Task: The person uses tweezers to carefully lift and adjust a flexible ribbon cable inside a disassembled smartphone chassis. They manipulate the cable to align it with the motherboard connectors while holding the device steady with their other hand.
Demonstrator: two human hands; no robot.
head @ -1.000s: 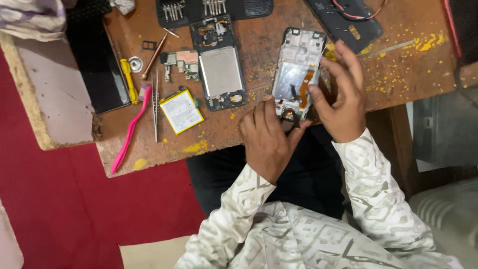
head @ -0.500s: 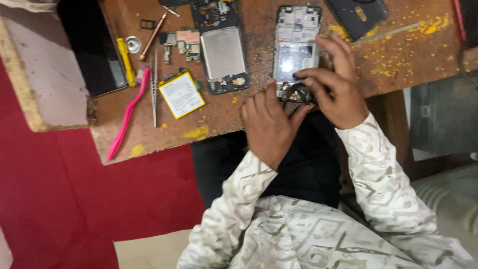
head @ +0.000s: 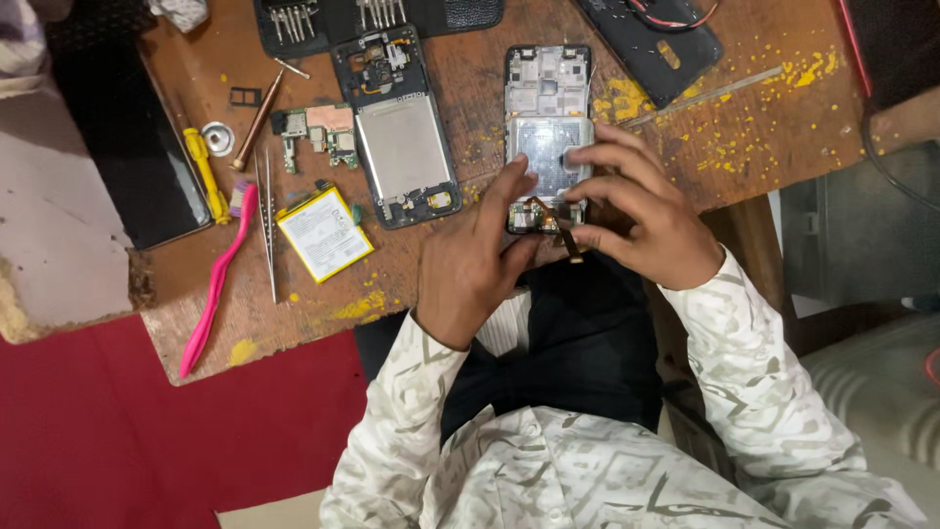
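Observation:
An opened phone frame (head: 547,108) lies on the worn wooden table (head: 470,284), its inner plate bare. My left hand (head: 475,260) presses its index finger against the frame's lower left edge. My right hand (head: 641,211) rests its fingers on the frame's lower right side and pinches a small brown flex part (head: 563,230) at the bottom end. A second opened phone body (head: 397,127) with a grey plate lies to the left, apart from both hands.
A yellow-edged battery (head: 324,233), tweezers (head: 269,230), a pink pry tool (head: 217,284), a yellow screwdriver (head: 204,173), a small circuit board (head: 315,130) and a dark panel (head: 137,147) lie at left. A screwdriver bit case (head: 323,15) and black back cover (head: 651,44) sit at the far edge.
The view has shifted and the phone frame now lies straighter on the table. My right hand has slid down from the frame's side onto its lower end; my left index finger has reached up beside it.

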